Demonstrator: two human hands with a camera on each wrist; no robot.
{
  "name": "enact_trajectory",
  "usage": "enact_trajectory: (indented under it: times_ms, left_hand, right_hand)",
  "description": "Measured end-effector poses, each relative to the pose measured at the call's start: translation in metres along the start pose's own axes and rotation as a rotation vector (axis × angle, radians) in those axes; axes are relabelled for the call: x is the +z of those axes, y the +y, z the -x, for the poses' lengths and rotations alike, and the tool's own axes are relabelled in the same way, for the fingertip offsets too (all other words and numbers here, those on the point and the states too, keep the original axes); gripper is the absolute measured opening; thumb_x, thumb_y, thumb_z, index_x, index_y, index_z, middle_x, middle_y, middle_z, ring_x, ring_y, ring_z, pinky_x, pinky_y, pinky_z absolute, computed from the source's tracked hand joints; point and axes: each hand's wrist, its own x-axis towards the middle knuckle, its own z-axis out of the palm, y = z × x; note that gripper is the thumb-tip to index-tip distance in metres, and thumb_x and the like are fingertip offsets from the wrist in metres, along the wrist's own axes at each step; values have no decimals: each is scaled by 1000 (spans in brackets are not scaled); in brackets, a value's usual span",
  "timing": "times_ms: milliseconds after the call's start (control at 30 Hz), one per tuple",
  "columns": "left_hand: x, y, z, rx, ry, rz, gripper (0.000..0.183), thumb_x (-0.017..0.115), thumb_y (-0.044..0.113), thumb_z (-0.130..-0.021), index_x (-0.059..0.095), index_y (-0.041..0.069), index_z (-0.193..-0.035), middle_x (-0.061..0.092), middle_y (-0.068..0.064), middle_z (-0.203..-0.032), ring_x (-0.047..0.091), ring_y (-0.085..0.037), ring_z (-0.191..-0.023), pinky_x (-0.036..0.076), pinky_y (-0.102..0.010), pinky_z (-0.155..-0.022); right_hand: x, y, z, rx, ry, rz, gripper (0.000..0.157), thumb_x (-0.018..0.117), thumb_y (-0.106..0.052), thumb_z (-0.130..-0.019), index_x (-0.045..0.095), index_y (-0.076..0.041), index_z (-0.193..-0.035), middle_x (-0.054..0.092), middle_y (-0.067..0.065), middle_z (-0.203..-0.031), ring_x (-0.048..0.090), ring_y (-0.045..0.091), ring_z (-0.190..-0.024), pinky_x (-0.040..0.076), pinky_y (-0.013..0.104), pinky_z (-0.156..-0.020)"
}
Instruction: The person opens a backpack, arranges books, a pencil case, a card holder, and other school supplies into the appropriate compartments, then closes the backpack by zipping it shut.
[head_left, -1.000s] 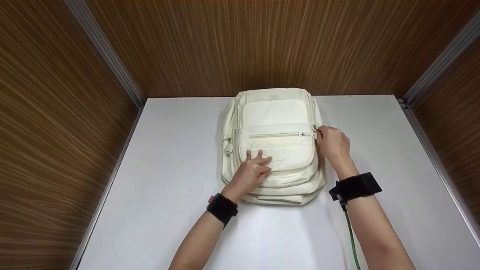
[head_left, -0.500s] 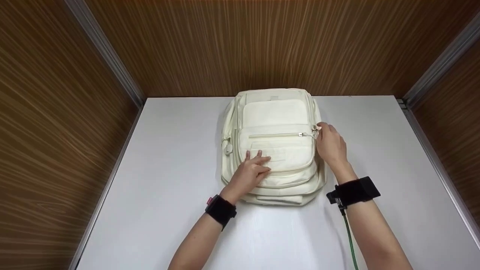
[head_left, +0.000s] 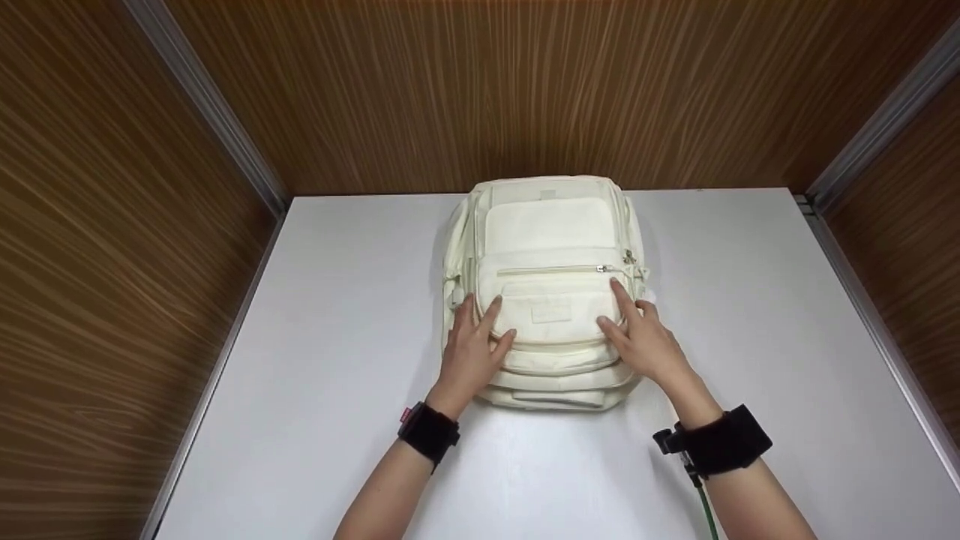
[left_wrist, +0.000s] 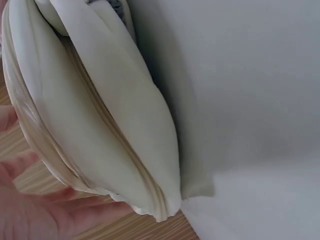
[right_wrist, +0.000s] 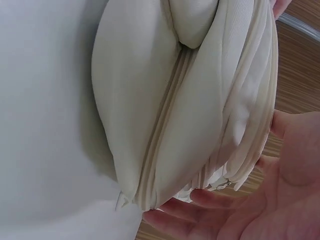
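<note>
A cream backpack (head_left: 555,225) lies front side up on the white table. My left hand (head_left: 472,352) rests on its lower left side, fingers spread and fairly straight; the left wrist view shows those fingers (left_wrist: 95,212) along the bag's side. On the lower right side lies my right hand (head_left: 649,345), thumb and forefinger apart on the front pocket. Its other fingers (right_wrist: 175,215) reach down the bag's side in the right wrist view. The front pocket's zipper (head_left: 555,271) looks closed, with its pull at the right end. More zipper pulls (head_left: 628,257) hang at the right edge.
The white table (head_left: 337,337) extends on both sides of the bag. A brown wood-grain panel (head_left: 480,90) stands right behind it, and similar panels flank the table. A green cable (head_left: 707,514) runs from the right wrist strap (head_left: 724,441).
My right hand has let go of the zipper pulls at the right edge and moved down to the bag's lower right. My left hand has shifted left, off the front pocket's middle to the side.
</note>
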Motion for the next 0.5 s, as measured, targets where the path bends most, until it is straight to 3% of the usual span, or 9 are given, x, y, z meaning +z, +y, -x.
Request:
enact_trajectory:
  times_ms: [100, 200, 333, 500]
  left_hand:
    - [-2, -1, -2, -121, -152, 47, 64, 50, 50, -99, 30, 26, -155, 18, -31, -155, 25, -56, -135, 34, -68, -98]
    - [-4, -4, -5, -168, -238, 85, 67, 46, 53, -100, 20, 31, -157, 16, -29, -156, 20, -55, -137, 28, -68, -102]
    - [-5, -8, -13, -185, -280, 101, 67, 47, 53, -100, 18, 33, -157, 20, -30, -155, 19, -53, -138, 29, -64, -105]
    - [-6, -10, -25, -186, -309, 100, 67, 46, 51, -101, 16, 31, -157, 21, -29, -155, 16, -53, -140, 24, -66, -106]
  right_hand:
    - [1, -1, -1, -7, -34, 21, 74, 36, -59, -100, 3, -28, -159, 25, 44, -143, 50, 62, -109, 39, 72, -86]
    - [2, 0, -4, -6, -55, 37, 73, 34, -59, -101, 1, -28, -158, 26, 44, -143, 46, 62, -115, 36, 73, -89]
    - [3, 1, -10, -2, -77, 45, 73, 33, -59, -101, -1, -29, -158, 25, 44, -144, 41, 62, -121, 33, 73, -92]
    - [2, 1, -20, 1, -69, 55, 72, 32, -58, -102, -1, -28, -158, 25, 43, -144, 38, 61, -123, 32, 72, -94]
